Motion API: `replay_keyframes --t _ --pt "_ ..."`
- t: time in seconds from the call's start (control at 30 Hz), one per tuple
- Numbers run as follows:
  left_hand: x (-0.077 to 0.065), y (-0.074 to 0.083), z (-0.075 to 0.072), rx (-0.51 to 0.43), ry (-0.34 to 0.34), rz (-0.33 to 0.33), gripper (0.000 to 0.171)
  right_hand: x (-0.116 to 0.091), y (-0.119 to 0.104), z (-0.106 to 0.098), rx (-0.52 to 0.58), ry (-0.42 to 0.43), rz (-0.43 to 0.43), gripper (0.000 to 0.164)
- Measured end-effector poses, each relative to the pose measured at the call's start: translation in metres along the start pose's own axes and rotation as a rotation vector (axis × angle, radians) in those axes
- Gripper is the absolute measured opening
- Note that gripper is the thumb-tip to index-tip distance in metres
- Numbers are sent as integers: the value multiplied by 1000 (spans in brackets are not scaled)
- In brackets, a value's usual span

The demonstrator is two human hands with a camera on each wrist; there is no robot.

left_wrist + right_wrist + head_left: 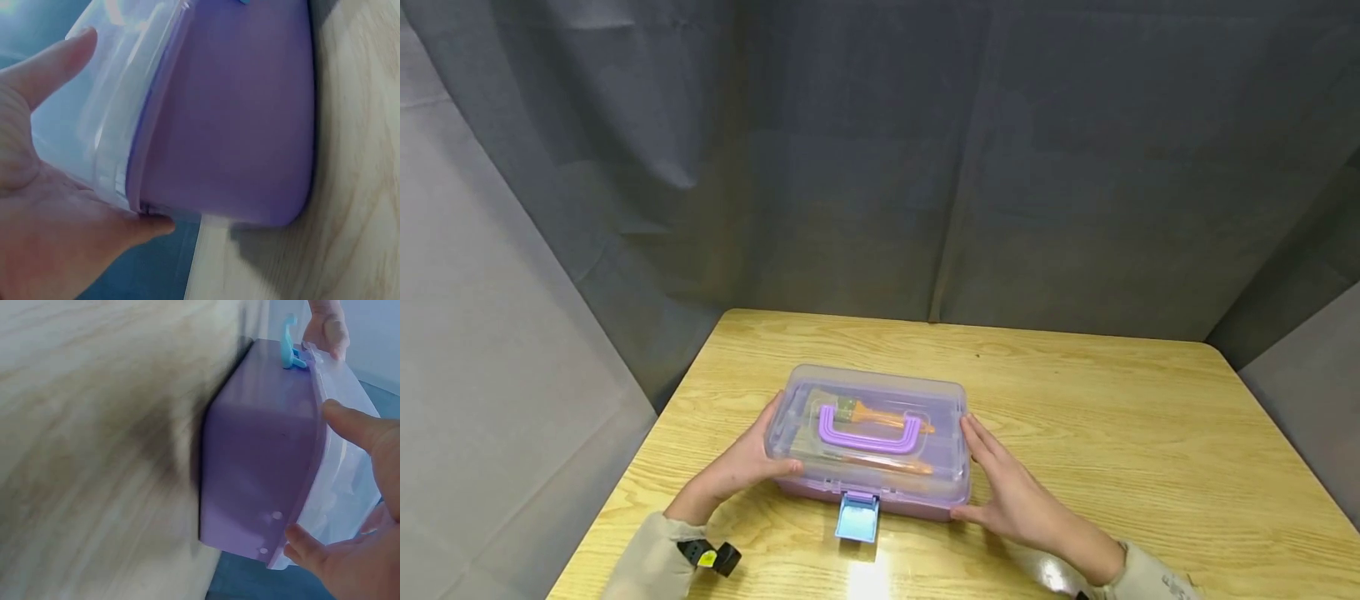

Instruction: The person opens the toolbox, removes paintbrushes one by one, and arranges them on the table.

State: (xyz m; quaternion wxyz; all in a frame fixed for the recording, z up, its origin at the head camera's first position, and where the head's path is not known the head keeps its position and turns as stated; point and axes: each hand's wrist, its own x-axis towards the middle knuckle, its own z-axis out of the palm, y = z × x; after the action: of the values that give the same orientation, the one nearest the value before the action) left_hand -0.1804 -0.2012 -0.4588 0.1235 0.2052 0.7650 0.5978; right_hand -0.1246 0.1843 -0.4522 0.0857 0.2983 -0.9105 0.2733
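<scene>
A plastic storage box (880,385) with a purple base (262,450) and a clear lid (119,87) stands on the table, its lid lying on the base. My left hand (748,454) holds its left end, thumb on the lid's front corner and fingers along the side. At the opposite end my right hand (1018,504) grips it, thumb by the front corner and fingertips at the lid's rim. The blue latch (857,518) at the front hangs flipped outward. On top lies a purple handle (868,442). Through the lid show paintbrushes (880,417) with orange handles.
The wood-grain table (1112,433) reaches out to the right of and behind the box. Dark grey cloth (865,167) hangs along its far edge, and a light grey panel (505,333) stands at the left.
</scene>
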Motion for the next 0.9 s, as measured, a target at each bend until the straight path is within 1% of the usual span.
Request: replay_keyframes --t 0.1,0.2,0.23,0.3,0.4,0.47,0.53,0.67,0.73,0.77,0.83,0.9 --pt "0 7 2 34 32 -15 110 2 0 -4 -7 -3 -8 120" --pt "0 15 4 100 80 -59 105 5 1 -9 -41 -8 -26 117" --pt "0 18 4 129 95 -75 104 6 1 -11 -62 -3 -45 115" --pt "0 21 5 159 119 -95 101 9 3 -16 -111 15 -111 107" --pt "2 22 5 175 136 -89 96 14 5 -26 -191 52 -244 97" --pt "3 21 4 155 121 -68 94 18 8 -32 -228 77 -316 93" --pt "4 18 1 126 83 -38 93 23 11 -39 -228 83 -348 89" --pt "6 9 -2 41 1 19 89 36 19 -50 -172 79 -338 85" --pt "7 4 -2 20 -30 25 89 42 22 -55 -131 67 -319 85" --pt "8 2 -1 20 -42 19 91 46 24 -57 -111 60 -311 86" --pt "9 -2 1 47 -57 -18 95 51 27 -61 -66 45 -287 87" --pt "10 -3 4 113 -55 -69 103 55 30 -64 -18 20 -254 89"
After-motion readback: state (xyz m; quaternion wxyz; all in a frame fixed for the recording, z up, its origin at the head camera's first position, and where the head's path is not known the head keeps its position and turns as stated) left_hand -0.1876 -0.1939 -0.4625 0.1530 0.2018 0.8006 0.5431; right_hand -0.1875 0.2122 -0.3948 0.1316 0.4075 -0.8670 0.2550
